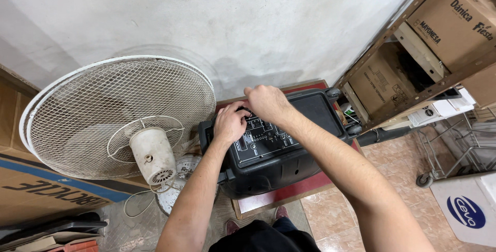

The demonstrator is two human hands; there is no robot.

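We see a black portable speaker [281, 148] lying on its back on a low red-topped table [289, 192] against the white wall [248, 19], its control panel [263, 138] facing up. Our left hand [230, 123] rests on the upper left of the panel, fingers curled down onto the knobs; whether it pinches one we cannot tell. Our right hand [266, 102] sits just above it at the top edge of the panel, fingers bent and close together, touching the speaker; what it holds, if anything, is hidden. Hands nearly touch each other. Just left of the speaker stands a white fan [119, 117], wire cage tilted toward the wall, motor housing facing us. A flat cardboard box [31, 185] lies beneath the fan's left side. To the right, a metal shelf [413, 94] carries brown cartons [454, 19]. A wire cart [454, 148] stands on the tiled floor [336, 216] below the shelf.
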